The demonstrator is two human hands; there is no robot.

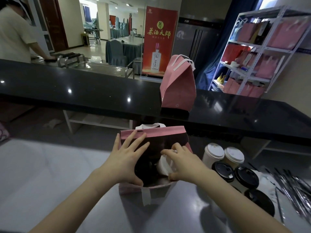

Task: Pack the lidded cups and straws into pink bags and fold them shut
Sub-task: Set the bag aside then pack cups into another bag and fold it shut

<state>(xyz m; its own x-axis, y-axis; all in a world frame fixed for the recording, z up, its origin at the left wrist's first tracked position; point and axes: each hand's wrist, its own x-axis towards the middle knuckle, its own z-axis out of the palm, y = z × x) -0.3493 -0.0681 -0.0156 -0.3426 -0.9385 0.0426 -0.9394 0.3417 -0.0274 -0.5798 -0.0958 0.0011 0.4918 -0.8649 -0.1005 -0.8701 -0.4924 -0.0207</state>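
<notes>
An open pink bag (pixel 161 132) stands on the grey worktop right in front of me. My left hand (pixel 127 157) holds its left side wide, thumb on the near rim and fingers spread over the far wall. My right hand (pixel 182 163) reaches into the bag and grips a white-lidded cup (pixel 164 166) by its lid. To the right stand two more white-lidded cups (pixel 212 152) and several black-lidded cups (pixel 246 176). Wrapped straws (pixel 292 184) lie at the far right. A folded pink bag (pixel 179 88) stands on the black counter.
A raised black counter (pixel 84 91) runs across behind the worktop. A white shelf (pixel 262 52) with more pink bags stands at the back right. Another person (pixel 15 36) leans on a steel surface at the far left. A red banner (pixel 159 41) stands behind the counter.
</notes>
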